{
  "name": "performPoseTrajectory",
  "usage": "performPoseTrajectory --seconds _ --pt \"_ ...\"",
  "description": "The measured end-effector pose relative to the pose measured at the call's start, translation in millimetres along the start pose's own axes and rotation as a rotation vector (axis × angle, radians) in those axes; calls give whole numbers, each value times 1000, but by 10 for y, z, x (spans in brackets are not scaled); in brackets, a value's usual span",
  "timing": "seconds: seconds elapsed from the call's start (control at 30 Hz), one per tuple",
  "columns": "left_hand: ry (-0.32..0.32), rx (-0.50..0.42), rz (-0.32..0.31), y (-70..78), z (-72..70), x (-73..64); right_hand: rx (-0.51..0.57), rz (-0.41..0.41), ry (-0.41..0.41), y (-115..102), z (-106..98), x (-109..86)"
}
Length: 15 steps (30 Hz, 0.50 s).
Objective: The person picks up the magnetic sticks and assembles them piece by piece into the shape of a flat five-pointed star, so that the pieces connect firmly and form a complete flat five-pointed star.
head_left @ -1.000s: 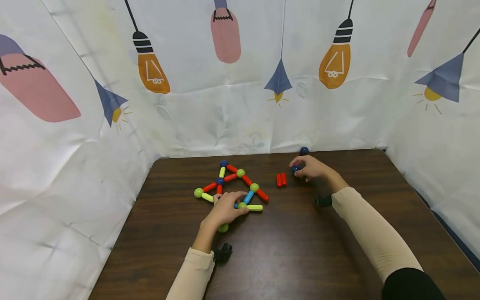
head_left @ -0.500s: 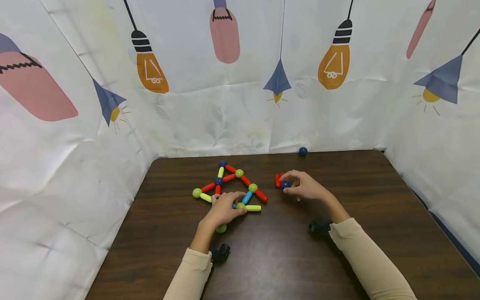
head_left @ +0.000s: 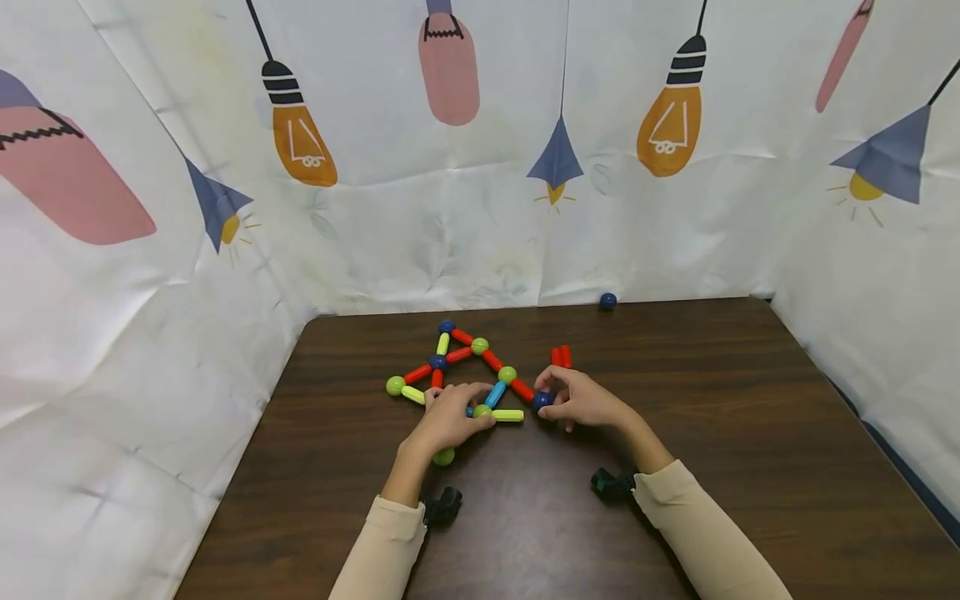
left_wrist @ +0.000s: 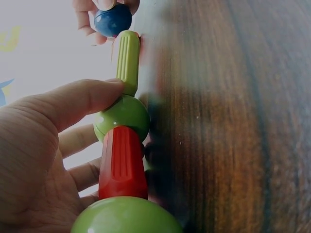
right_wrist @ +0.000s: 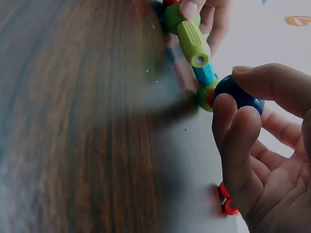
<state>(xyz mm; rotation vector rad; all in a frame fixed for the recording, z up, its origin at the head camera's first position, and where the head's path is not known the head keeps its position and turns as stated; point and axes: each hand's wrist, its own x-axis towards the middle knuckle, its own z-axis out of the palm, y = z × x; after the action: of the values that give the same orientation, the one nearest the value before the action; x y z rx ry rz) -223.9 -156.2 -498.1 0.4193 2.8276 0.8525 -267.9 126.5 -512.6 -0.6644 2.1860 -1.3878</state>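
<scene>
My right hand [head_left: 583,402] pinches a dark blue ball [head_left: 543,401] between thumb and fingertips, right at the free end of a red magnetic rod [head_left: 522,390]. That rod belongs to a flat framework of balls and rods. My left hand [head_left: 450,417] lies over its near part, thumb and fingers gripping a green ball [left_wrist: 124,119]. From this ball a yellow-green rod [head_left: 508,416] sticks out to the right, its outer end bare. A light blue rod [head_left: 495,394] runs up to another green ball [head_left: 507,375]. The left hand hides some of the framework's lower pieces.
Two loose red rods [head_left: 561,357] lie side by side just beyond the right hand. A second dark blue ball [head_left: 607,301] sits at the table's back edge, against the printed cloth [head_left: 480,225]. Another green ball [head_left: 444,457] shows beside the left wrist.
My right hand has carried the dark blue ball from the back right, past the loose red rods, leftward and nearer to the framework's red rod end. The left hand has stayed in place.
</scene>
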Motion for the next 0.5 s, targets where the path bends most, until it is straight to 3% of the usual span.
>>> performPoseTrajectory --seconds 0.5 --pt "-7 4 -18 -2 5 15 -19 35 -21 -10 73 38"
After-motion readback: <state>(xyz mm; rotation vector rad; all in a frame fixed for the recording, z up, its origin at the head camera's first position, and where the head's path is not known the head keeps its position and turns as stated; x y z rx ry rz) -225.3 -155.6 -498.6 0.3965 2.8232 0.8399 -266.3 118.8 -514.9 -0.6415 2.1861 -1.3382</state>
